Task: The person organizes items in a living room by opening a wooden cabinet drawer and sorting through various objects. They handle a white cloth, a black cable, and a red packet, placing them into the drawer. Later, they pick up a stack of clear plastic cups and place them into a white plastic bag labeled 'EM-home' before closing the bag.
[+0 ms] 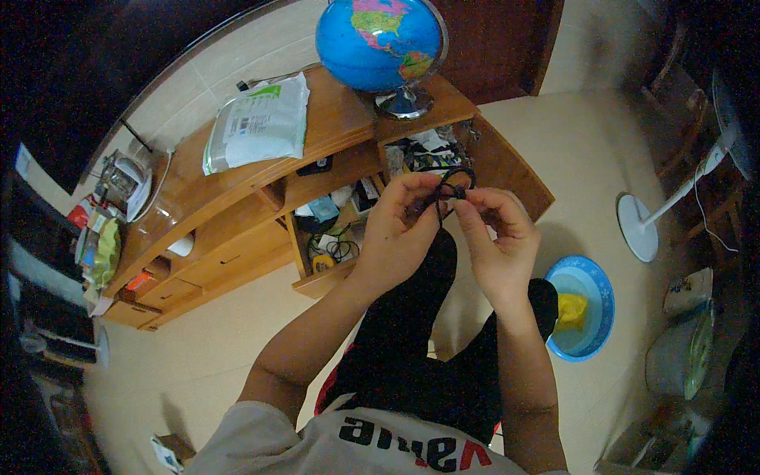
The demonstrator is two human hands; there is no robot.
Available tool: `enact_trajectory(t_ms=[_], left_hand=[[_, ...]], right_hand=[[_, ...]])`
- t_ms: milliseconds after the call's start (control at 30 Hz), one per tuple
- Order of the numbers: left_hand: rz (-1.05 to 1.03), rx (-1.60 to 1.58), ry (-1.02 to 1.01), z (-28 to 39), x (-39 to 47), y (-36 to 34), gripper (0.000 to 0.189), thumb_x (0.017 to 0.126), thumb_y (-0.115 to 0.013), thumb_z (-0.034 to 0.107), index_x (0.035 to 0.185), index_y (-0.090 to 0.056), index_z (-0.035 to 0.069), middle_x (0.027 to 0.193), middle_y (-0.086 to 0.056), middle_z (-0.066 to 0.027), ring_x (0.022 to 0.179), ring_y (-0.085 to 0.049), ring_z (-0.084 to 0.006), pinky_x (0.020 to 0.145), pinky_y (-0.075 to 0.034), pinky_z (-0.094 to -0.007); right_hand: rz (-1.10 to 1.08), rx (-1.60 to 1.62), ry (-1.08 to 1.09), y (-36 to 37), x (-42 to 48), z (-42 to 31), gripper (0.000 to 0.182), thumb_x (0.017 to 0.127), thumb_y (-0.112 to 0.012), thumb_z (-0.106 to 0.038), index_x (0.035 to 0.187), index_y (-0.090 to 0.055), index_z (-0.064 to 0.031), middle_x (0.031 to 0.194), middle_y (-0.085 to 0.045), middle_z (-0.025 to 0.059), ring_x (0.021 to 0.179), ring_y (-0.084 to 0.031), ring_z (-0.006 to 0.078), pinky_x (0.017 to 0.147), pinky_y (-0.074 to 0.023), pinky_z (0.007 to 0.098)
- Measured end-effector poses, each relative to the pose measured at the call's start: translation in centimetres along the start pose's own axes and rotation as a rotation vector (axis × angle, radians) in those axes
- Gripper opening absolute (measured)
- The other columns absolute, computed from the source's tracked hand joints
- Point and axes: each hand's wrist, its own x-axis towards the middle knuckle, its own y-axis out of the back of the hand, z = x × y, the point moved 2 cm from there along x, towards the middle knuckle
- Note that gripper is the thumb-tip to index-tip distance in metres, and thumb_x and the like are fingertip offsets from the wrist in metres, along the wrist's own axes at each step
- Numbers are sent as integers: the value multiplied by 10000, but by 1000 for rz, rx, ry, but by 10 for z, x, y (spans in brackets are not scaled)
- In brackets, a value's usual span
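Note:
A thin black cable (462, 172) is coiled into a small loop between my two hands, above my knees. My left hand (404, 228) grips the coil from the left, its fingers curled around the strands. With thumb and forefinger, my right hand (499, 231) pinches a dark piece at the coil's right side; whether it is a plug or a tie is too small to tell. Just beyond my hands, a wooden drawer (320, 282) stands pulled out, with a tangled black cord (339, 249) and a yellow round item (323, 263) inside.
A globe (380, 44) and a white plastic package (261, 127) rest on the wooden cabinet (350, 113). Another compartment (504, 160) stands open, filled with odds and ends. On the floor to the right are a blue basin (607, 309) with a yellow cloth (572, 312) and a white-based stand (638, 228).

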Motion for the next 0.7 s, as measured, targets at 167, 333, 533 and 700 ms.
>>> enact_trajectory(t_ms=[167, 333, 533, 700], left_hand=[[-17, -4, 14, 0, 0, 1, 297, 817, -461, -84, 1101, -430, -2, 1042, -543, -90, 960, -532, -137, 859, -425, -264], [-11, -54, -33, -4, -2, 2, 301, 816, -470, -79, 1104, -433, 3, 1049, -539, -82, 965, -524, -132, 850, -419, -252], [64, 49, -139, 1, 0, 1, 351, 808, -486, -78, 1141, -423, 10, 1048, -542, -90, 970, -529, -141, 849, -422, -260], [97, 178, -201, 10, 0, -1, 373, 798, -502, -83, 1147, -428, 25, 1041, -547, -102, 967, -541, -162, 841, -442, -283]], right_hand=[[11, -45, 51, -1, 1, 1, 133, 721, -687, -34, 832, -617, -13, 812, -609, 87, 747, -586, 171, 670, -468, 251], [12, -63, 43, -1, 1, 4, 134, 717, -688, -35, 828, -616, -13, 813, -609, 89, 748, -589, 171, 665, -470, 258], [-22, 134, -20, 2, 0, 9, 129, 721, -665, -24, 844, -626, -30, 885, -598, 111, 833, -582, 214, 725, -466, 286], [-183, -68, 152, 3, -2, -1, 169, 696, -676, -60, 861, -638, -60, 927, -584, 113, 913, -555, 267, 802, -445, 339]])
